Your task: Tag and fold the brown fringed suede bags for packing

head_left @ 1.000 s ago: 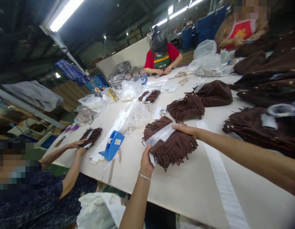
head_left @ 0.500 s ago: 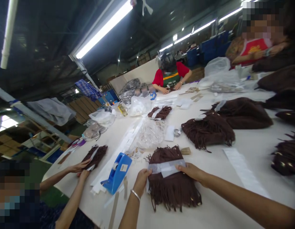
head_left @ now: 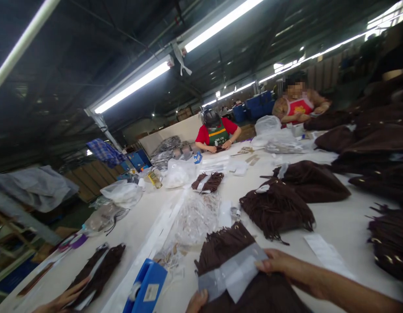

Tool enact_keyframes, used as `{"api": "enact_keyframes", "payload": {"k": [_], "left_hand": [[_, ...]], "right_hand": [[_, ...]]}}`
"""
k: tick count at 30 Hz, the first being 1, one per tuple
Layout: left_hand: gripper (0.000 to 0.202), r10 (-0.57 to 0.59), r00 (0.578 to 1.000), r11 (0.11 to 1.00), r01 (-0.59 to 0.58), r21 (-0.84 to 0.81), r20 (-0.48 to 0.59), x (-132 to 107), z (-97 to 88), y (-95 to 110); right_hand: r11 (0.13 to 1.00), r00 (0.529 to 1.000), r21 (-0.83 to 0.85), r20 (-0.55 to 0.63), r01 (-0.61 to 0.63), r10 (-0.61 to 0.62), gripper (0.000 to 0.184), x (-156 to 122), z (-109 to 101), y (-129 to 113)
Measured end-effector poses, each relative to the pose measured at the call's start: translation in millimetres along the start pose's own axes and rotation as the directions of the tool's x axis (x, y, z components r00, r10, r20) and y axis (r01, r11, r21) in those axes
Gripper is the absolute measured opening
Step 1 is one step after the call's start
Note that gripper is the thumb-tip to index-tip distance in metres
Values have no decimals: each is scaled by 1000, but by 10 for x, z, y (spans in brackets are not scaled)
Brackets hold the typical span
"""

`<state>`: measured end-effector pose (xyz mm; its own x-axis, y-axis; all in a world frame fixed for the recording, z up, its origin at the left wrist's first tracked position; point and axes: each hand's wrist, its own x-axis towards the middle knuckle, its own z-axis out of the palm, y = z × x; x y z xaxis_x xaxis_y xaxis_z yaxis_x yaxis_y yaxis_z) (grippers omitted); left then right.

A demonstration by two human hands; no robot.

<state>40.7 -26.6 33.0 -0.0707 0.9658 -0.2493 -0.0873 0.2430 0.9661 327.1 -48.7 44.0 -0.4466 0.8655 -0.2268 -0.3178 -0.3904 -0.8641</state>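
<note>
- Fringed brown bundle (head_left: 224,243), wrapped in a translucent band (head_left: 235,271); held at both sides.
- Left hand (head_left: 197,301), partly in frame; gripping at the band's left end.
- Right hand (head_left: 278,263); thumb on the band's right part.
- Blue tape dispenser (head_left: 152,284), white label; cut off by the lower edge.
- Slim brown bundle (head_left: 106,267), far left; a co-worker's hand (head_left: 72,295) upon it.
- Crumpled clear plastic (head_left: 196,219), beyond the dispenser.
- Small banded bundle (head_left: 212,181), behind the plastic.
- Co-worker in green apron (head_left: 217,137), across the pale table (head_left: 136,224).
- Co-worker in red apron (head_left: 299,107), farther right.
</note>
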Motion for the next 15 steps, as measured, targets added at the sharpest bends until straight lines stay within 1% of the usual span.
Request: {"api": "enact_keyframes", "payload": {"k": [2,3,4,5,6,7,8,9,10,11,12,14,15], "left_hand": [[48,3,1000,995,-2,-101,17,-2,210,85],[47,12,1000,988,-8,-155,26,18,332,150],[46,25,999,978,-18,-207,34,61,463,233],[44,46,998,966,-35,-256,38,130,601,335],[43,71,996,949,-53,-310,46,229,743,455],[41,97,994,934,-71,-350,56,358,886,590],[39,125,989,916,-86,-392,75,516,1028,738],[37,151,982,884,-81,-460,117,698,1164,893],[34,176,972,860,-76,-505,154,901,1292,1050],[30,203,963,840,-79,-536,176,1119,1410,1207],[27,230,957,825,-94,-558,180,1349,1518,1357],[24,266,950,812,-130,-568,162,1833,1697,1621],[24,284,947,807,-153,-571,147,2083,1771,1725]], "right_hand": [[1000,1000,18,-16,-6,6,44,10,-151,-461],[998,999,53,-17,-45,46,45,37,-239,-660],[993,998,109,-18,-54,56,48,72,-333,-816],[985,999,170,-43,-22,30,51,113,-429,-915],[973,995,230,-97,26,-3,50,158,-523,-947],[958,984,273,-172,83,-36,44,206,-610,-910],[948,967,292,-251,123,-48,35,258,-687,-805],[947,946,294,-322,128,-28,25,315,-749,-642],[956,938,283,-346,84,20,23,378,-794,-435],[967,939,253,-340,34,55,31,445,-818,-199],[977,947,211,-318,15,54,40,513,-821,46],[991,962,120,-258,-64,94,58,628,-765,500],[996,970,61,-233,-57,70,62,663,-715,680]]}}
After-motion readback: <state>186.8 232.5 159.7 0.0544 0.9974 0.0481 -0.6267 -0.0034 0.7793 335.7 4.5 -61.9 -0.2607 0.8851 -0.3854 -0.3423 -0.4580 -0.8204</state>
